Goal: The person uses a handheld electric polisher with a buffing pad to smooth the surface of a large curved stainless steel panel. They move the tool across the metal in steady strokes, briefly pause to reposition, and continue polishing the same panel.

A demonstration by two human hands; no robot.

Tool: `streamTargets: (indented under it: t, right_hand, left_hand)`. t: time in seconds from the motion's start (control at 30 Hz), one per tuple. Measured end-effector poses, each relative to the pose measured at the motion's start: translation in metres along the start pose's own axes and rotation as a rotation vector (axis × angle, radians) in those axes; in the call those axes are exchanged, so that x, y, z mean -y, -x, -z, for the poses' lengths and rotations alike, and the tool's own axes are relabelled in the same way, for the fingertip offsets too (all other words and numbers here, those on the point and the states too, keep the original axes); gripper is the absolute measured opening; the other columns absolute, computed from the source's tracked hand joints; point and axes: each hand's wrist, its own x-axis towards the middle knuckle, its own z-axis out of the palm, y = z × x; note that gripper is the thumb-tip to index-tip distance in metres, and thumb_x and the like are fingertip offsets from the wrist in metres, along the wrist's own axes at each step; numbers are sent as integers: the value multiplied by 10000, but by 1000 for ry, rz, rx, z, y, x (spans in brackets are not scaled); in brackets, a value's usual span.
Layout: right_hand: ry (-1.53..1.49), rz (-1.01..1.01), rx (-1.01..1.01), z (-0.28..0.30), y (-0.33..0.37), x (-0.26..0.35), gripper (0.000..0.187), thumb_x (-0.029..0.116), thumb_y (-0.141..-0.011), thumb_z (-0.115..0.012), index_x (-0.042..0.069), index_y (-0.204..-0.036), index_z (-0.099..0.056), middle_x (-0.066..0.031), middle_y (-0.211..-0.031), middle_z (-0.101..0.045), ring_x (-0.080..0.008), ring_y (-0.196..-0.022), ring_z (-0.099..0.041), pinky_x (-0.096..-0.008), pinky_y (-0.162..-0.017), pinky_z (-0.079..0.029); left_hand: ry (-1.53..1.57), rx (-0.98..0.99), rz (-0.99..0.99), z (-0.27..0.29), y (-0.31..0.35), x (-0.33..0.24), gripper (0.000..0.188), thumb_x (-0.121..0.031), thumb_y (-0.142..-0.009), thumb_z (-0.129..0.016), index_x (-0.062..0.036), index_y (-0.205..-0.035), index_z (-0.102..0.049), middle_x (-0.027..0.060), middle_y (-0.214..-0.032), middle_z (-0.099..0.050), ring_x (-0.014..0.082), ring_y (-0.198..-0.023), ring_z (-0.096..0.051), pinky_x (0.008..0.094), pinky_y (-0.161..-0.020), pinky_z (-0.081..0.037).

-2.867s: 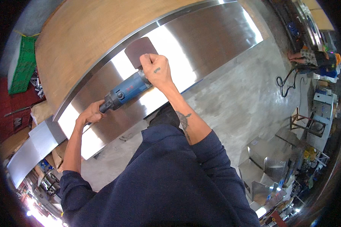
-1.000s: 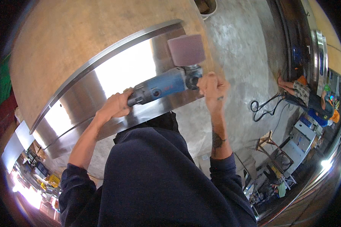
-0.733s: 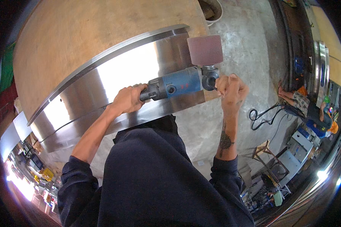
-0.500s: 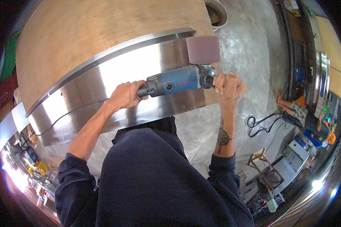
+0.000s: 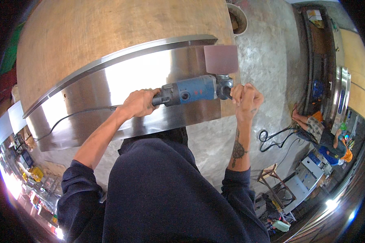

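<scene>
A blue and black drum polisher [image 5: 195,88] lies across my two hands, above the right end of a shiny metal sheet [image 5: 85,95] with a raised far edge. My left hand [image 5: 138,103] is closed round its black rear handle, from which a cord trails left over the sheet. On the right, my right hand [image 5: 247,101] is wrapped round the side handle at the tool's head. The reddish-brown abrasive drum [image 5: 221,59] overlaps the sheet's far right corner; whether it touches the metal I cannot tell.
The sheet lies on a wooden tabletop [image 5: 121,20]. Beyond its right edge stands a white bucket [image 5: 237,19]. Another person [image 5: 328,139] sits on the right, near a coiled black hose [image 5: 267,141] and a wooden stool [image 5: 275,182]. Cluttered gear fills the lower left.
The polisher and both hands appear slightly lower and further right in the picture. The whole view has also shifted a little. Both grips stay the same.
</scene>
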Motion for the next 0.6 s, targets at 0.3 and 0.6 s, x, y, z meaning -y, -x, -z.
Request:
streamTargets:
  t: [0.3, 0.6]
  right_hand:
    - [119, -114, -39, -26, -2, 8, 457, 121, -1044, -449, 69, -590, -445, -23, -498, -418, -121, -472, -391, -332, -566, -413]
    - [174, -140, -26, -53, 2, 3, 472, 161, -1042, -485, 68, -579, -466, -11, -506, -447, -112, -465, -419, -312, -551, -445]
  left_hand:
    - [73, 18, -17, -12, 8, 22, 583, -343, -881, -744, -26, -1349, -600, 219, -1092, -734, 391, -1003, -714, 487, -915, -554]
    - [95, -6, -23, -16, 21, 54, 582, -120, -773, -683, -68, -1349, -620, 199, -946, -745, 364, -931, -725, 486, -879, -573]
